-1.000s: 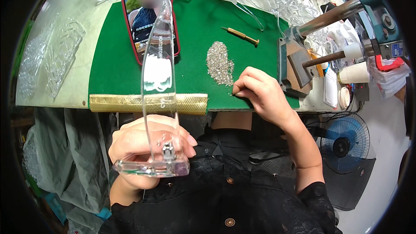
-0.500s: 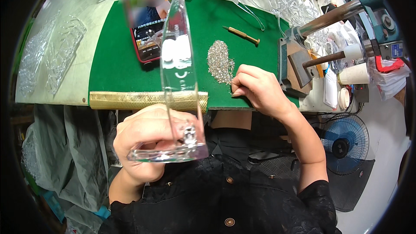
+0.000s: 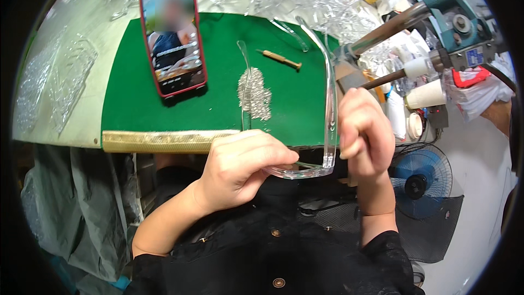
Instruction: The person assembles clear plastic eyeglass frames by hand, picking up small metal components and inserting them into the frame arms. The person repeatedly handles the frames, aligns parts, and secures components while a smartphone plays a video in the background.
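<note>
Your left hand pinches the clear eyeglass frame near the green mat's front edge; your right hand curls beside it, any grip unclear. The frame partly screens the metal bits near the screwdriver.

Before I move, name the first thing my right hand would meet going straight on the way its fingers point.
Likely the clear glasses frame, near its right corner; depth between the right hand and frame is unclear.
</note>
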